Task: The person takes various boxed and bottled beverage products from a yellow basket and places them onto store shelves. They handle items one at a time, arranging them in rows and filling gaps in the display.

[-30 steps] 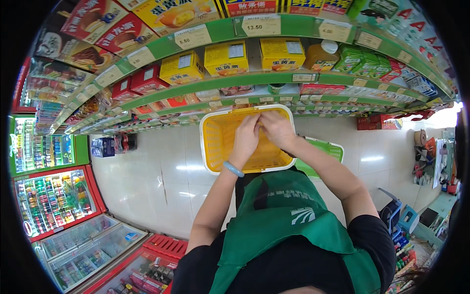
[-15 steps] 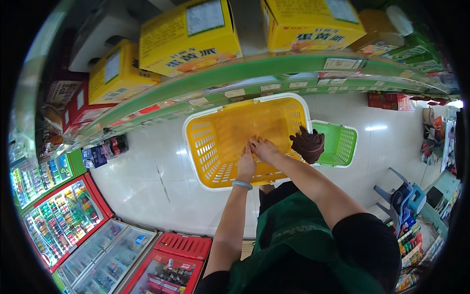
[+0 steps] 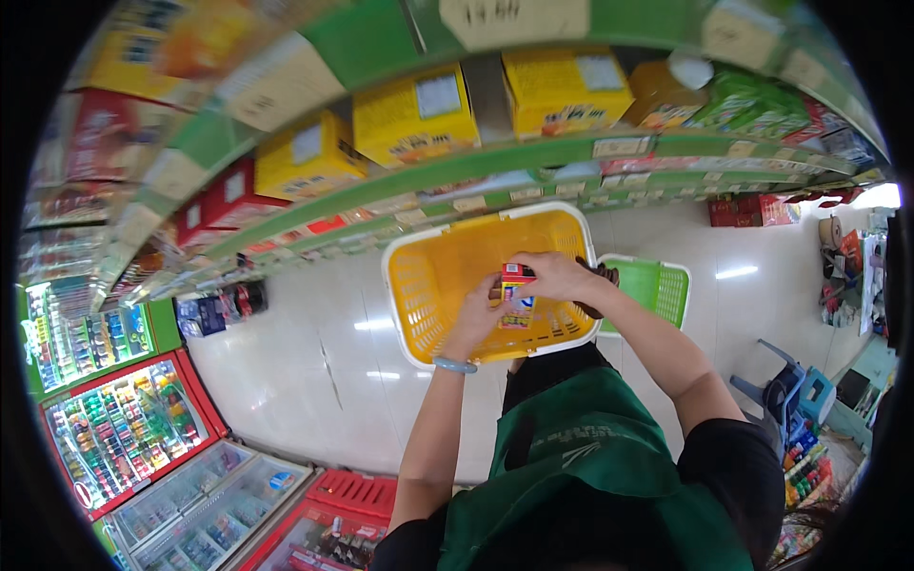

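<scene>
Your left hand (image 3: 481,309) and right hand (image 3: 557,276) both pinch a small red and yellow box (image 3: 515,295), fingers pressed against its sides, left from below and right from the top. You hold it upright over the yellow basket (image 3: 428,285), which sits on the white floor (image 3: 305,381). A green basket (image 3: 657,290) stands just beside it, under shelves (image 3: 533,157) of yellow cartons.

1. I note a pale tiled floor (image 3: 314,381) bearing a yellow basket (image 3: 447,276) and a green basket (image 3: 657,285).
2. I note green shelves (image 3: 533,157) carrying yellow boxes (image 3: 562,90).
</scene>
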Available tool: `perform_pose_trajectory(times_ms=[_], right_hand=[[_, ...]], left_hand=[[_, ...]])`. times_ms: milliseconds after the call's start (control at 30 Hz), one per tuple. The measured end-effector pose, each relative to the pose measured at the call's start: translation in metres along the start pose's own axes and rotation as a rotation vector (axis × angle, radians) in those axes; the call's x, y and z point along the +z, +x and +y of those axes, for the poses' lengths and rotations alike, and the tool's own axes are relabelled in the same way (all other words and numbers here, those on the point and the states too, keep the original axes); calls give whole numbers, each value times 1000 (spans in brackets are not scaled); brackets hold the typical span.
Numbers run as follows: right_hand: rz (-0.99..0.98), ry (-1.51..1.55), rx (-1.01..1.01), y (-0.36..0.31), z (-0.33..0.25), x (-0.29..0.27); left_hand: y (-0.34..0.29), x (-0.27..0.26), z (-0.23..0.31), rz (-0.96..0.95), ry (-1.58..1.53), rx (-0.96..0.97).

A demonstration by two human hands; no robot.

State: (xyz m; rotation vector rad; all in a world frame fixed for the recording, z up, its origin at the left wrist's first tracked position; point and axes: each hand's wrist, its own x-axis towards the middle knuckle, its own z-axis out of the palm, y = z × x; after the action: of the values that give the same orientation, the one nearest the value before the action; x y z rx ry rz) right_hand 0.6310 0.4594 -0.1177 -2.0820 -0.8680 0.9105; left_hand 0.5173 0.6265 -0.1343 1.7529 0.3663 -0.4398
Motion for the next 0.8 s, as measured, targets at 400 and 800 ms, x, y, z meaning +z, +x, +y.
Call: perform_pose_trajectory(times_ms=[400, 800], right_hand=[[730, 39, -287, -152, -195, -174], [1237, 41, -722, -171, -227, -261]], left_hand=[[-66, -6, 288, 171, -176, 739], [-70, 18, 428, 411, 138, 1332]])
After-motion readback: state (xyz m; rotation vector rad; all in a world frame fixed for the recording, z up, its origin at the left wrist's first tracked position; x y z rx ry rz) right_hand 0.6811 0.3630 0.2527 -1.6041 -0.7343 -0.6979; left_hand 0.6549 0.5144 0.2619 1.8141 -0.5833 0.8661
